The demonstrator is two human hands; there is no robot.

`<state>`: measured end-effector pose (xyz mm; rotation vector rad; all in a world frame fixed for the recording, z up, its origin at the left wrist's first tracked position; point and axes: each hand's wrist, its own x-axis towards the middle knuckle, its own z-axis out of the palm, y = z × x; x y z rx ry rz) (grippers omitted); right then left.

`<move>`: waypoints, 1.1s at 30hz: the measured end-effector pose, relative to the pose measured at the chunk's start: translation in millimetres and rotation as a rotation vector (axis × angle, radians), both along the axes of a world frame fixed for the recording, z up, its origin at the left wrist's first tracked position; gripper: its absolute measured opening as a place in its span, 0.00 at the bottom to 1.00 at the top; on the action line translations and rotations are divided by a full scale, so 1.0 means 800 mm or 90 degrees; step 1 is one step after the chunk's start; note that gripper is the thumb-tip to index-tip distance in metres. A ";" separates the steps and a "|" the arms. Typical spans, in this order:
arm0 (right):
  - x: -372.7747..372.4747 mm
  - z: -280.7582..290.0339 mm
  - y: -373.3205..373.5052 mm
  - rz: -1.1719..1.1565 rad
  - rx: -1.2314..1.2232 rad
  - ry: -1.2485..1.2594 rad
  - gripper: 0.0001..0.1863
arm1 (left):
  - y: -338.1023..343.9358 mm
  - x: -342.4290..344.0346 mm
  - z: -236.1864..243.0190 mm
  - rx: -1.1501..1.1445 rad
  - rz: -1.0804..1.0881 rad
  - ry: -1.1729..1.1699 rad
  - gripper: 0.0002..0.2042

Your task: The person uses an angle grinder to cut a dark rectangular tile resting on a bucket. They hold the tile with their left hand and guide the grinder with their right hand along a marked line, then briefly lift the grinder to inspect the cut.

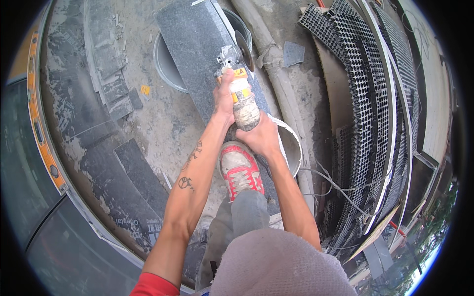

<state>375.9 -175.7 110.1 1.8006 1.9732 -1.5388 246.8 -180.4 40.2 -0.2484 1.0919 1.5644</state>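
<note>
Both of my hands are closed around an angle grinder (243, 101) with a dusty pale body and yellow labels. My left hand (224, 96) wraps the front of the body near the gear head, thumb on top. Farther back, my right hand (261, 135) grips the rear end. The grinder's cutting disc (244, 51) stands on edge at the right long side of a dark grey stone slab (190, 54); I cannot tell whether it touches. The slab lies across round buckets (165, 64). My shoe (241, 167), pale with red trim, rests at the slab's near end.
Stacked black perforated plastic panels (363, 93) and long pale strips stand at the right. A grey fabric roll (276, 64) runs beside the slab, with a loose cable (340, 190) near it. Dark slabs (140, 170) cover the left floor. An orange spirit level (44, 143) lies along the left edge.
</note>
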 end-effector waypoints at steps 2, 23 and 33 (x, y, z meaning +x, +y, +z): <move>0.000 0.000 0.002 -0.004 -0.004 0.004 0.31 | 0.001 -0.001 -0.006 -0.007 -0.032 0.015 0.32; 0.002 -0.002 0.000 -0.002 0.009 0.000 0.29 | -0.001 0.003 -0.017 -0.014 -0.027 0.013 0.31; -0.004 0.005 0.003 0.003 0.002 -0.026 0.28 | -0.001 0.002 -0.022 -0.003 -0.016 -0.007 0.31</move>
